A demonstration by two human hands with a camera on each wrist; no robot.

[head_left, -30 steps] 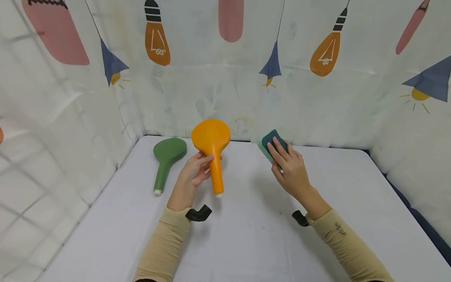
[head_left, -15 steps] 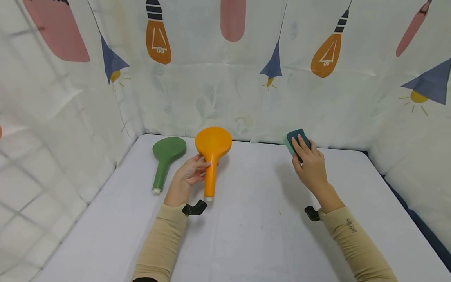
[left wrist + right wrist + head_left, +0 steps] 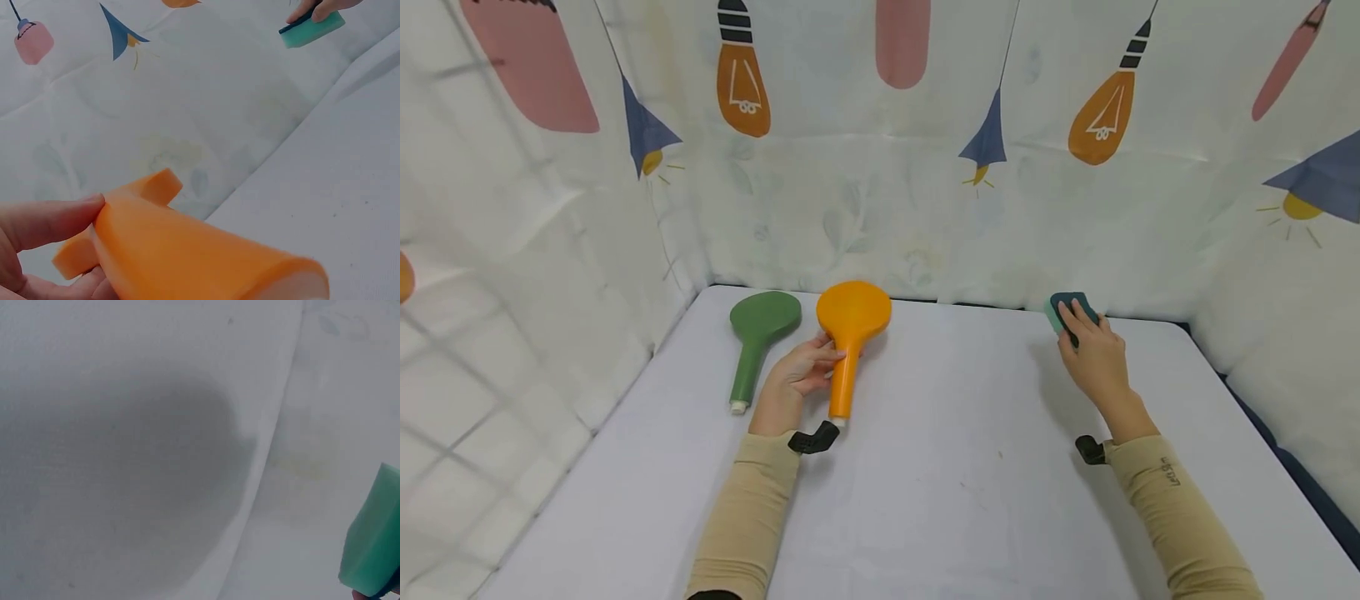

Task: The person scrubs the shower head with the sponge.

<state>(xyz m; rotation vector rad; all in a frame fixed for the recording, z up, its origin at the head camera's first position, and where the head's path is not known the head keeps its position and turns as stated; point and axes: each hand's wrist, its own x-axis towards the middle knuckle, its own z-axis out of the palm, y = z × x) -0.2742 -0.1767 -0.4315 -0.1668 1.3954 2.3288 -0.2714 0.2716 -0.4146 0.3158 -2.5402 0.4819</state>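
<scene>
My left hand [image 3: 801,377] grips an orange paddle-shaped thing [image 3: 854,310] by its handle, just below the wide rounded head; a white tip shows at the handle's lower end. In the left wrist view, thumb and fingers pinch the orange thing [image 3: 187,250] from both sides. A green paddle-shaped thing [image 3: 765,319] of similar form lies on the table to its left. On the far right side my right hand [image 3: 1097,358] holds a sponge [image 3: 1067,315], with a dark teal layer and a light green foam side. The sponge [image 3: 374,540] is raised above the table, at the right wrist view's edge.
A white-covered table [image 3: 940,500] lies below both hands. Behind it hangs a pale curtain [image 3: 917,208] printed with bulbs and lamps, and more cloth stands along the left and right sides. Small dark specks mark the tabletop.
My right hand has moved to the right with the sponge, away from the orange thing. The orange thing has come slightly lower, its handle tilting to the left. The green one stays put.
</scene>
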